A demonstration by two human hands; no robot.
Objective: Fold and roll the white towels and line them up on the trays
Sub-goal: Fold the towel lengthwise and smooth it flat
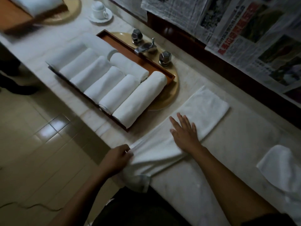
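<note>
The right hand [184, 130] lies flat, fingers spread, pressing a folded white towel [205, 108]. The left hand [116, 158] pinches the towel's near end, which hangs over the counter edge. If that pinch slips, the end may slide off and unfold. The pale stone counter [228, 154] also holds a wooden tray [130, 47] of rolled towels [123, 88]. Tiled floor [40, 128] lies below, and what look like newspapers [244, 30] hang above.

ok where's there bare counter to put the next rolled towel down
Bare counter lies between the flat towel under the right hand and the loose towel at the right. A smaller patch sits between the cup and saucer and the tray. The tray's front row is packed with rolled towels.
</note>
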